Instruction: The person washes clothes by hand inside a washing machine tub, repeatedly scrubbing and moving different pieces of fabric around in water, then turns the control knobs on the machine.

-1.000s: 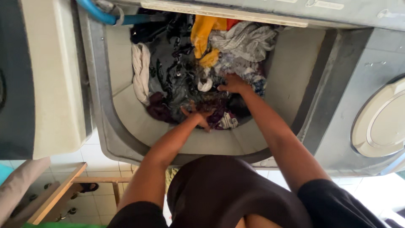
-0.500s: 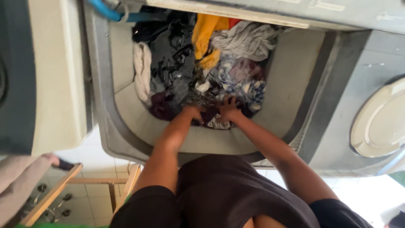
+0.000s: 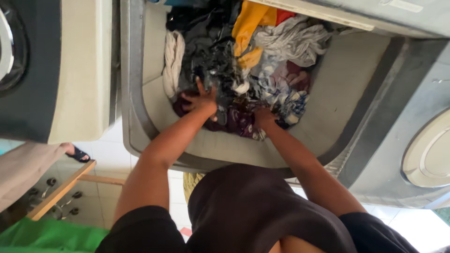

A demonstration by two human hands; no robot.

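Note:
I look down into an open top-loading washing machine (image 3: 140, 93) packed with wet laundry (image 3: 248, 70): dark clothes, a yellow garment (image 3: 248, 23), a grey-white twisted cloth (image 3: 290, 42), a cream towel (image 3: 174, 61) and a blue-white patterned piece (image 3: 281, 96). My left hand (image 3: 201, 100) hovers with fingers spread over the dark maroon clothes at the near left of the pile. My right hand (image 3: 263, 117) presses down into a purple patterned garment (image 3: 241, 122), fingers curled into the fabric.
A second machine (image 3: 56, 70) stands to the left, and a round lid (image 3: 429, 152) lies at the right. Below left are a wooden frame (image 3: 61, 189), a green cloth (image 3: 51, 236), tiled floor and another person's sandalled foot (image 3: 75, 152).
Both hands drew back toward the near side of the pile. The left hand then lifted and spread its fingers; the right hand stays pushed into the purple garment.

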